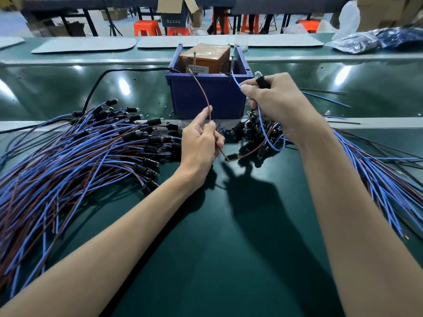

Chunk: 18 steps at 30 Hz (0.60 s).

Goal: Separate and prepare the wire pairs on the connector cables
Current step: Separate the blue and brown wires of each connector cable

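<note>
left hand, before blue bin: thumb and forefinger pinch brown wire | right hand, beside bin's rim: fingers wrapped round black connector and blue wire | pair held apart, probably toward bin's two pins

A bin is standing on the bench, with a box sitting in it. One cable heap is lying left of the bin, another heap right, and mats are lying behind it.
</note>
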### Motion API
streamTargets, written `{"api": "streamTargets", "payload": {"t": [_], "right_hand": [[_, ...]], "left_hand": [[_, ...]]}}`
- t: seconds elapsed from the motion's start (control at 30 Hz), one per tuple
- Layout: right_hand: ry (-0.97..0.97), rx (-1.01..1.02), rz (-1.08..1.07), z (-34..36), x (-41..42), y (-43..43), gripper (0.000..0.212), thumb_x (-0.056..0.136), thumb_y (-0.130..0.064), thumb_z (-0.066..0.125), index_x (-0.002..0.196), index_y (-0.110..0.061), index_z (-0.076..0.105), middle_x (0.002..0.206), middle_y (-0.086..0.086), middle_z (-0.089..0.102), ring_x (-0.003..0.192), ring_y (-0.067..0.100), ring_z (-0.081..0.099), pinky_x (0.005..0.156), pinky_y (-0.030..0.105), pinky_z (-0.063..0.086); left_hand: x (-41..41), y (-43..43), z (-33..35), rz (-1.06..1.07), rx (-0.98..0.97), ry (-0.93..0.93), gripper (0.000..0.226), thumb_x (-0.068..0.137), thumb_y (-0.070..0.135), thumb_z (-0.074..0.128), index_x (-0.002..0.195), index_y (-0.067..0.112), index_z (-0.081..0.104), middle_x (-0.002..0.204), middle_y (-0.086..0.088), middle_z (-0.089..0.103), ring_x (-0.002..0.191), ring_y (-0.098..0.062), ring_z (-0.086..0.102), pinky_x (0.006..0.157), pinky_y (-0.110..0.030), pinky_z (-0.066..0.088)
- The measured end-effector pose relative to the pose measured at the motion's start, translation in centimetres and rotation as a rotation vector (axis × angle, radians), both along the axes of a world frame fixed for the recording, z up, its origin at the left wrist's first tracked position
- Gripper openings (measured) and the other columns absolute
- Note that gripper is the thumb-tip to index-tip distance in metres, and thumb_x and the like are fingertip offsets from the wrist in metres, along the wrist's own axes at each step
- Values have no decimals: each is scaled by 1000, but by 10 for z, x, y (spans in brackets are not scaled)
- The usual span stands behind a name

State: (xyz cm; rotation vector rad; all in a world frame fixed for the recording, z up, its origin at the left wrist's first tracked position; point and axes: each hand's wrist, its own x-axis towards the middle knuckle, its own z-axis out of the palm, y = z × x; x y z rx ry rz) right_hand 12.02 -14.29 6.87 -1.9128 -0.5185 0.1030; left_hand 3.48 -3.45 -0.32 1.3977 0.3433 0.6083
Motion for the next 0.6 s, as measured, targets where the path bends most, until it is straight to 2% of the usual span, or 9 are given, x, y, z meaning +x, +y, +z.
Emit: {"api": "streamTargets", "payload": {"t": [0.2, 0.4, 0.6], "right_hand": [[7, 33, 23, -1, 0, 0, 15, 92, -20, 57, 95, -15, 71, 45, -14, 49, 41, -4, 44, 47, 13, 31], [16, 67, 38, 0, -2, 0, 15, 93, -16, 57, 99, -13, 71, 51, -10, 49, 39, -4, 44, 40, 8, 32], [28, 85, 57, 0, -4, 0, 16, 93, -14, 57, 100, -13, 71, 41, -16, 47, 40, -3, 43, 41, 6, 30]], "left_hand": [[0, -1, 0, -11, 20, 6, 39, 100, 5, 38, 135, 17, 48, 40, 10, 43, 34, -2, 35, 34, -11, 26], [0, -1, -1, -22, 33, 10, 39, 99, 5, 38, 134, 18, 49, 39, 9, 44, 35, -3, 34, 34, -12, 26], [0, -1, 0, -42, 13, 10, 39, 99, 4, 38, 135, 16, 49, 38, 8, 43, 33, -3, 32, 33, -11, 25]]}}
